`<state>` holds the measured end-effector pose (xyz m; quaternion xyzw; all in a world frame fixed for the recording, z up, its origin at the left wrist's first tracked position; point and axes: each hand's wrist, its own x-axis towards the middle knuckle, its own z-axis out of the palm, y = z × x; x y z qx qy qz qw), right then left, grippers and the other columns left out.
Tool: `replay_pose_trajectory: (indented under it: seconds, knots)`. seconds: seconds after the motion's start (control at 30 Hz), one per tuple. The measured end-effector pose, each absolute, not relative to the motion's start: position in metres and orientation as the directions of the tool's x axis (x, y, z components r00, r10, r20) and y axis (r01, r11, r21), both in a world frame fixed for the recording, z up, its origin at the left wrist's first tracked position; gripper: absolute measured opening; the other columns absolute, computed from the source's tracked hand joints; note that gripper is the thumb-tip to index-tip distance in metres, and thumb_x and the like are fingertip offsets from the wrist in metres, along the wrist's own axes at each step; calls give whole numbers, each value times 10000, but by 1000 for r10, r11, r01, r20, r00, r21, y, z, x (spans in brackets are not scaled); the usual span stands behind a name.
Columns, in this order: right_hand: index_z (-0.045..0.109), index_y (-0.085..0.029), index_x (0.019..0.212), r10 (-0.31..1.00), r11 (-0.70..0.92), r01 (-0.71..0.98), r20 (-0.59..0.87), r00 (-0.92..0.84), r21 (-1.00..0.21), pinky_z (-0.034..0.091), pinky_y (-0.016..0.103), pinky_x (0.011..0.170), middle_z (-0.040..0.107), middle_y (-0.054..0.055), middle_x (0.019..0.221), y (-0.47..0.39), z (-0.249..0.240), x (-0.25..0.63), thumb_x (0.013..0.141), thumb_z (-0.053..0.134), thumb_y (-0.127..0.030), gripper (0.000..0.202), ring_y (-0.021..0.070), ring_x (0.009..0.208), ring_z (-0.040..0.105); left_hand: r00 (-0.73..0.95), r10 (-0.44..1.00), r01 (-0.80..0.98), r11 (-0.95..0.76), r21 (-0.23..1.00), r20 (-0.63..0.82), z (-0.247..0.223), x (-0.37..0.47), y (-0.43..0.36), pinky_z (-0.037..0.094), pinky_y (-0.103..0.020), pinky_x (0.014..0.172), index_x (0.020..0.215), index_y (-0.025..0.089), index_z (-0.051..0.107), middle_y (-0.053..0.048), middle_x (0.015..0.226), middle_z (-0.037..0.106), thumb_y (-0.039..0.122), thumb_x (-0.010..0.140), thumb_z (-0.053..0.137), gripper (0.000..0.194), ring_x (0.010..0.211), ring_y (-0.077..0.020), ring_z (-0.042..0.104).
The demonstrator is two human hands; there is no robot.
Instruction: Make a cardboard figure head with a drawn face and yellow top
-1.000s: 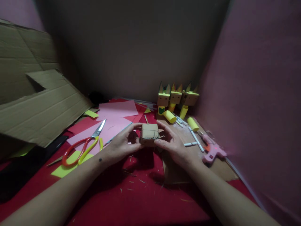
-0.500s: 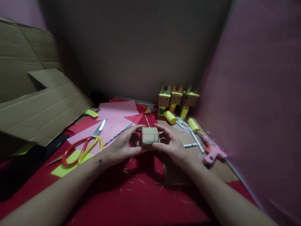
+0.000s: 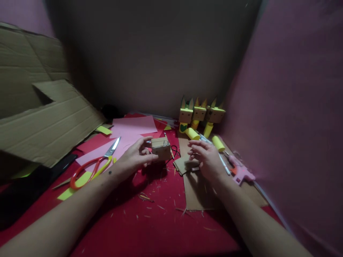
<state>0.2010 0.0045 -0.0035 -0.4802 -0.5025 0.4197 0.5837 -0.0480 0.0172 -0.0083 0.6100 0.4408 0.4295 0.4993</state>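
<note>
My left hand [image 3: 139, 153] grips a small cardboard box [image 3: 161, 150] by its left side, thumb along the near face and fingers behind. Dark lines mark the box's top. Off to the right, my right hand [image 3: 206, 157] is apart from the box, its fingers spread and nothing seen in them. Below those fingers a small piece of cardboard [image 3: 182, 165] lies partly on a larger brown cardboard sheet [image 3: 199, 196]. Between the box and that piece runs a thin black cord [image 3: 174, 150], and a pencil [image 3: 165, 135] shows behind the box.
Red-and-yellow scissors [image 3: 91, 171] lie on the left by pink paper [image 3: 134, 125]. Behind them leans a big cardboard piece [image 3: 48, 125]. Three cardboard figures [image 3: 199, 112] stand at the back, near yellow paper tubes [image 3: 218, 143]. A pink glue gun [image 3: 242, 170] lies right; scraps dot the red cloth [image 3: 150, 228].
My right hand has let go of the box and moved right, over the small cardboard piece. The box, now in my left hand alone, has shifted slightly left and turned.
</note>
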Motion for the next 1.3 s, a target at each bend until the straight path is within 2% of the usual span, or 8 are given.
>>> replay_pose_trajectory:
  seconds: [0.17,0.33,0.53,0.67,0.8,0.97,1.1,1.3]
  knots:
    - [644,-162,1067,927,219,283,290,238,-934,551,360,695,689,115,1056,18,32,226,807,566,-361,337,201,805,662,232,971,-46,-55,997,64,-14,-46,21,380,-269,491,1354,184,435,-55,922,648,347,715,810,758,538,-113,527]
    - [709,-119,1004,947,34,692,244,207,-721,475,431,990,699,154,1126,78,39,223,776,728,-176,235,317,1146,613,232,972,-199,8,980,39,-7,-45,19,391,-248,501,1254,171,510,-98,1072,634,329,676,826,677,624,-123,574]
    - [595,-175,1269,965,-140,855,123,230,-498,559,462,908,614,107,1296,123,14,211,964,623,-346,351,245,1088,646,239,970,-250,31,968,31,-4,-49,17,443,-263,538,1216,195,541,-106,1088,643,318,692,814,604,730,-176,637]
    - [608,-175,1251,969,-120,842,123,215,-525,550,461,923,612,111,1299,121,13,217,962,627,-341,334,246,1100,638,219,975,-259,36,965,22,-6,-49,20,471,-279,564,1202,187,551,-124,1134,627,307,677,818,601,785,-200,648]
    - [622,-161,1184,980,-15,726,133,147,-688,516,436,942,672,142,1182,95,25,223,842,683,-236,355,293,1115,637,199,979,-285,12,959,46,-4,-50,22,473,-274,583,1176,172,598,-135,1159,632,311,664,823,576,867,-222,641]
    - [588,-180,1171,990,142,425,125,-67,-894,558,396,844,728,87,1048,22,22,203,706,624,-274,476,259,950,705,138,985,-293,-60,954,104,5,-56,22,419,-240,568,1148,166,627,-82,1046,653,285,660,828,542,792,-160,595]
    - [618,-216,1061,961,95,-10,95,-259,-995,555,412,809,722,69,971,-34,-1,171,582,784,-237,508,260,882,688,113,978,-306,-131,943,173,12,-59,20,411,-233,542,1179,143,593,-71,1028,610,246,644,832,595,718,-121,548]
    - [570,-240,926,954,231,221,177,-241,-948,526,332,695,656,-15,837,-54,-34,145,617,787,-219,377,190,742,624,159,954,-293,-202,935,256,16,-57,13,440,-241,541,1299,165,492,-86,1071,623,208,645,834,740,764,-161,588]
